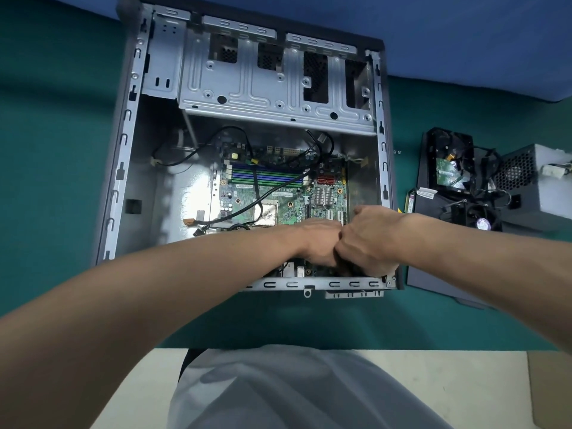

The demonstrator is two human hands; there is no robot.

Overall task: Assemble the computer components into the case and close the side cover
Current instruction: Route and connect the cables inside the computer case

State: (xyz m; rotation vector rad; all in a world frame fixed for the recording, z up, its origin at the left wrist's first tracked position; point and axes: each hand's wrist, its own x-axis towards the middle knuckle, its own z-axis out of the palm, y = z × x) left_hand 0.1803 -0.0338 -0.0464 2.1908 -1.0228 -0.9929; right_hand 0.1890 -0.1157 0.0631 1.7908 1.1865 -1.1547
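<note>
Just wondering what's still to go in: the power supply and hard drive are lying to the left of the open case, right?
Not quite. The power supply and hard drive lie to the right of the open case, not the left; the head view shows them there.

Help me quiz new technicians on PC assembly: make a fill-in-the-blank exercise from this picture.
1. The green motherboard lies inside the open ____.
2. The power supply sits on the mat, to the ____ of the case.
3. The left hand and right hand reach in together over the motherboard's near edge, knuckles ____.

Missing words: case; right; touching.
</note>
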